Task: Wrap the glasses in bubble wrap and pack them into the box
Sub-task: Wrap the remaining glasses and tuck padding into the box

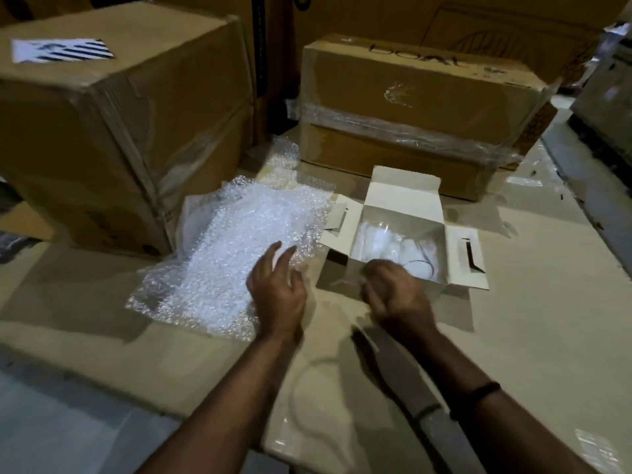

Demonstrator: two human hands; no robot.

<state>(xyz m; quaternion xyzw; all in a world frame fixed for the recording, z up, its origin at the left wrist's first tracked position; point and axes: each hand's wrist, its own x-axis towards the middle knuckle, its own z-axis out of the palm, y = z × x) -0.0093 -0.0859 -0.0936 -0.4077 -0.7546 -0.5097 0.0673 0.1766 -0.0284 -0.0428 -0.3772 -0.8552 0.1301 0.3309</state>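
A small white box (pixel 403 196) stands open on the cardboard surface with its flaps spread. Inside it lie glasses (pixel 379 242) with white bubble wrap around them, and a clear rim shows at the right. A loose sheet of bubble wrap (pixel 239 241) lies flat to the left of the box. My left hand (pixel 277 289) hovers over the sheet's near right corner with its fingers spread and relaxed. My right hand (pixel 393 292) is at the box's near edge with its fingers curled. It is blurred, so whether it holds anything is unclear.
A big brown carton (pixel 113 131) stands at the left, touching the sheet's far side. A film-wrapped carton (pixel 420 104) stands behind the white box. All of this rests on flat cardboard (pixel 513 336). A dark band is on my right wrist.
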